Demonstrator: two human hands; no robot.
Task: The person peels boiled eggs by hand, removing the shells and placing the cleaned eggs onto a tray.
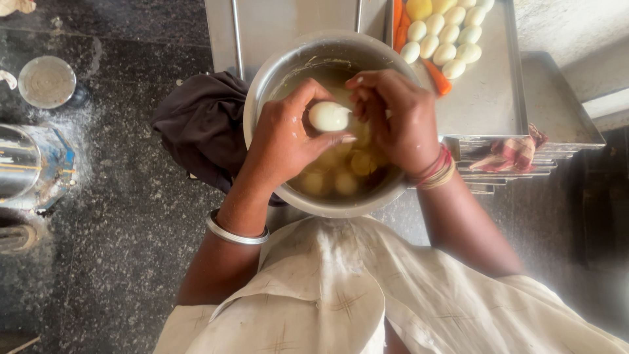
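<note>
Hands over the steel bowl: your left hand grips a white boiled egg while your right hand pinches at its side.

No packages, signs or screens in view. Possible printed label on blue-edged metal container at left edge, partly cut off; blue and yellow, detail illegible.
</note>
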